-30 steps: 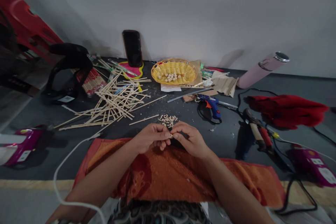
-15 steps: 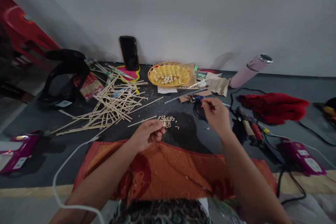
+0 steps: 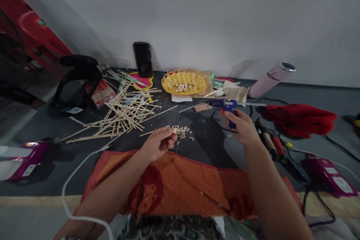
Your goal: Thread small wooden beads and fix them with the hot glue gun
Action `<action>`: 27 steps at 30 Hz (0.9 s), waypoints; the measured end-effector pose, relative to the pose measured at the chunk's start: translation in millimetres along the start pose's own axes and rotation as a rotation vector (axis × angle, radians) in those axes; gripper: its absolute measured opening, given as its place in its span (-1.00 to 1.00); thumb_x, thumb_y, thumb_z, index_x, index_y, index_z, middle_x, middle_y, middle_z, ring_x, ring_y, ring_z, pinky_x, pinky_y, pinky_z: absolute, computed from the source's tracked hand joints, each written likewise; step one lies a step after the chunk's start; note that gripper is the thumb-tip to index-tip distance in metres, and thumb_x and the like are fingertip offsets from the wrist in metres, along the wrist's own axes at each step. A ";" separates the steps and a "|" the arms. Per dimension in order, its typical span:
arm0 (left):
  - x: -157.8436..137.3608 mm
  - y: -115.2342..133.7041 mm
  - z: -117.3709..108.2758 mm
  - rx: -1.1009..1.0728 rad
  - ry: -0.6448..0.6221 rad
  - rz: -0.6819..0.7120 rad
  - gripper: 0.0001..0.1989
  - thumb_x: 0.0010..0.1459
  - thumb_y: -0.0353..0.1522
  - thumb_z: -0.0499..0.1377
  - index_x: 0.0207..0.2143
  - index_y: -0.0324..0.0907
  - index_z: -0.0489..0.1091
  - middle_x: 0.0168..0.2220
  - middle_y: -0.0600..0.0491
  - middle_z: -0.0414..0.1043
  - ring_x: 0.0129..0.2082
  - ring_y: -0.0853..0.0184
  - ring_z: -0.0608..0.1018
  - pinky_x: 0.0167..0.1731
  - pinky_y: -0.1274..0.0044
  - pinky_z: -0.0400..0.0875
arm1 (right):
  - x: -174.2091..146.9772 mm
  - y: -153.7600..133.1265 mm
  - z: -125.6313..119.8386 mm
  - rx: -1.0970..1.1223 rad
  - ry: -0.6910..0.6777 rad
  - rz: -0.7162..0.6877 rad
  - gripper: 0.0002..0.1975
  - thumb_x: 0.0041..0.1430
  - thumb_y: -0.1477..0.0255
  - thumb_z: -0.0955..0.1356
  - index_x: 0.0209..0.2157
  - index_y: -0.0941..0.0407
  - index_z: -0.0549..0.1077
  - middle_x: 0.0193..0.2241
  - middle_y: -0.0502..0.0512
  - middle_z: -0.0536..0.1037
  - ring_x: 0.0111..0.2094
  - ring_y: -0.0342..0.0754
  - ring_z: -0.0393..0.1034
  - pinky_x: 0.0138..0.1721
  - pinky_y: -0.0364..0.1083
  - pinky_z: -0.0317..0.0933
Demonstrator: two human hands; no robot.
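My right hand [image 3: 244, 124] is wrapped round the handle of a blue hot glue gun [image 3: 229, 108]. Its nozzle points left, and a clear glue stick [image 3: 253, 104] sticks out at the back. My left hand [image 3: 159, 143] is closed in a pinch, thumb against fingertips, with a small pale wooden piece [image 3: 174, 131] at the tips. Just beyond those fingertips lies a pile of short cut wooden pieces [image 3: 184, 131] on the dark table [image 3: 208, 146].
Many thin wooden sticks [image 3: 118, 114] lie at left. A yellow basket [image 3: 197, 82] holds small wooden clusters. A phone [image 3: 143, 60] and a pink flask [image 3: 271, 78] stand behind. Pliers [image 3: 267, 138], a red cloth [image 3: 300, 118] and cords lie right; an orange towel [image 3: 185, 183] covers the front.
My right hand now grips the glue gun's handle and has lifted it into clear view, moving slightly right. My left hand keeps its pinch in nearly the same place.
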State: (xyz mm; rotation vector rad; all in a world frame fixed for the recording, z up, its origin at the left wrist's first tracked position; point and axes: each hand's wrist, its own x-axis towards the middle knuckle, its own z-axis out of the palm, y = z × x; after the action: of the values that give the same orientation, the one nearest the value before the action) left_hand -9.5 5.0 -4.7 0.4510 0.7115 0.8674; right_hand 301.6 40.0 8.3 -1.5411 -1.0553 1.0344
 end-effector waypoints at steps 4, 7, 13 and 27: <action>1.0 1.2 -0.8 -0.037 0.011 0.007 -0.84 0.00 -0.37 0.27 -0.43 -0.31 0.39 -0.52 0.05 0.37 -0.62 0.56 0.35 -0.62 0.69 0.24 | -42.9 -14.6 26.0 0.253 -0.256 0.008 -0.65 0.07 0.31 0.38 -0.10 0.11 0.35 -0.49 -0.03 0.34 -0.53 -0.18 0.22 -0.52 -0.18 0.14; 1.4 2.8 -0.3 -0.070 0.015 0.008 -0.85 0.02 -0.38 0.26 -0.42 -0.31 0.40 -0.53 0.06 0.36 -0.62 0.57 0.34 -0.62 0.69 0.22 | -64.1 -10.3 47.5 0.279 -0.343 -0.045 -0.69 0.09 0.31 0.37 -0.13 0.12 0.34 -0.30 0.10 0.42 -0.49 -0.17 0.22 -0.48 -0.16 0.15; 2.6 3.5 -0.5 -0.110 0.043 0.037 -0.85 0.04 -0.37 0.25 -0.40 -0.32 0.41 -0.52 0.07 0.36 -0.62 0.58 0.33 -0.62 0.71 0.21 | -75.0 0.2 62.8 0.232 -0.548 -0.111 -0.72 0.17 0.22 0.31 -0.20 0.13 0.33 -0.36 0.07 0.39 -0.48 -0.17 0.19 -0.42 -0.14 0.14; 3.2 2.5 1.7 -0.101 0.079 0.041 -0.83 0.00 -0.36 0.28 -0.46 -0.28 0.36 -0.55 0.07 0.36 -0.64 0.57 0.32 -0.63 0.71 0.19 | -81.0 -0.5 64.2 0.052 -0.661 -0.166 -0.70 0.26 0.17 0.19 -0.25 0.13 0.32 -0.46 0.03 0.28 -0.47 -0.14 0.11 -0.42 -0.14 0.07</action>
State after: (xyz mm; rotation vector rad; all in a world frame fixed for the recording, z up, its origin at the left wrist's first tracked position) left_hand -8.2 8.9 -3.2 0.3438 0.7290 0.9593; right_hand 218.9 -21.9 7.2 -1.0562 -1.5554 1.4831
